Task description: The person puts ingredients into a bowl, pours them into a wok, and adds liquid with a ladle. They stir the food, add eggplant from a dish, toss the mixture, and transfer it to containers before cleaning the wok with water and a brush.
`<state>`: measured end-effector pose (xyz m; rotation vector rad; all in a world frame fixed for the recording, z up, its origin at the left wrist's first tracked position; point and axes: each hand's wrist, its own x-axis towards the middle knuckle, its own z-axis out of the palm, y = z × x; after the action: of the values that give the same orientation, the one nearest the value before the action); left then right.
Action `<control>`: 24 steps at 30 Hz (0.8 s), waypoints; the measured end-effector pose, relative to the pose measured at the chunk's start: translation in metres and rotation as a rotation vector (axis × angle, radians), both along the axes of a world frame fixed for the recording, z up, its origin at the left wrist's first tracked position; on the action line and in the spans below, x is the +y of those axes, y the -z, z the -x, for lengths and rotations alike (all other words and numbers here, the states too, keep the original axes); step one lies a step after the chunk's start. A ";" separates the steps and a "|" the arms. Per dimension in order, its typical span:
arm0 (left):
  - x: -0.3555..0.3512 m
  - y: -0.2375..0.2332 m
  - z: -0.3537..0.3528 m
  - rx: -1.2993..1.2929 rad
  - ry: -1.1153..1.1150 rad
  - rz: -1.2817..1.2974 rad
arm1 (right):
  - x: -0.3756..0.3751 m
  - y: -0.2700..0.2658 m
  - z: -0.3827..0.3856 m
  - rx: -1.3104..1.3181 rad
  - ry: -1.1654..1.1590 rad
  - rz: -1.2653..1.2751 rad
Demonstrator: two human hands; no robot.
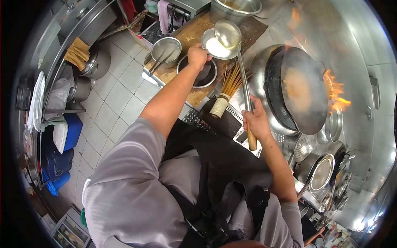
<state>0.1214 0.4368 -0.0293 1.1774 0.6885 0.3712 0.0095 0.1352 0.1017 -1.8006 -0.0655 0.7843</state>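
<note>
My left hand [198, 57] is closed at the near-left rim of a small metal bowl [218, 51] with something white in it. In my right hand [257, 119] is a long-handled ladle [245, 78], gripped near its wooden end. Its round cup [227, 34] hangs over the bowl's right side. Below my left hand stands a round container [182, 69] with dark contents. A bamboo wok brush [220, 105] lies between my two arms. To the right, a large wok [304, 111] sits tilted on the burner; steam hides much of the food [297, 87] in it.
Flames [336, 89] rise along the wok's far edge. A metal pot with tongs [166, 49] stands left on the wooden counter [194, 37], and a larger pot [235, 12] at the back. A perforated skimmer [305, 148] and a strainer [322, 173] are at the lower right.
</note>
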 end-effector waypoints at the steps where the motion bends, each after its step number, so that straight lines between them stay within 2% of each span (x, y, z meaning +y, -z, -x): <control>1: 0.000 0.002 -0.001 0.003 0.005 0.005 | 0.000 -0.001 0.002 0.017 0.002 -0.003; 9: -0.006 0.007 -0.006 -0.055 -0.089 0.034 | -0.011 -0.010 0.012 0.139 0.038 -0.112; 12: -0.004 0.003 -0.005 -0.037 -0.057 0.023 | -0.014 -0.020 0.012 0.179 0.071 -0.162; 15: 0.001 -0.001 -0.003 -0.021 -0.028 0.027 | -0.022 -0.030 0.010 0.438 0.201 -0.460; 16: 0.002 0.000 -0.004 -0.022 -0.024 0.027 | -0.024 -0.031 0.010 0.436 0.204 -0.461; 18: 0.004 0.000 -0.005 -0.036 -0.035 0.090 | -0.025 -0.034 0.011 0.583 0.259 -0.641; 22: -0.001 -0.005 -0.003 -0.033 -0.030 0.084 | -0.007 -0.037 0.013 0.454 0.267 -0.508; 24: -0.006 -0.006 -0.001 -0.088 -0.017 0.017 | 0.009 -0.036 0.010 0.160 0.150 -0.105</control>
<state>0.1228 0.4306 -0.0229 1.1334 0.6237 0.4282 -0.0010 0.1441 0.1380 -1.6181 0.1301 0.7996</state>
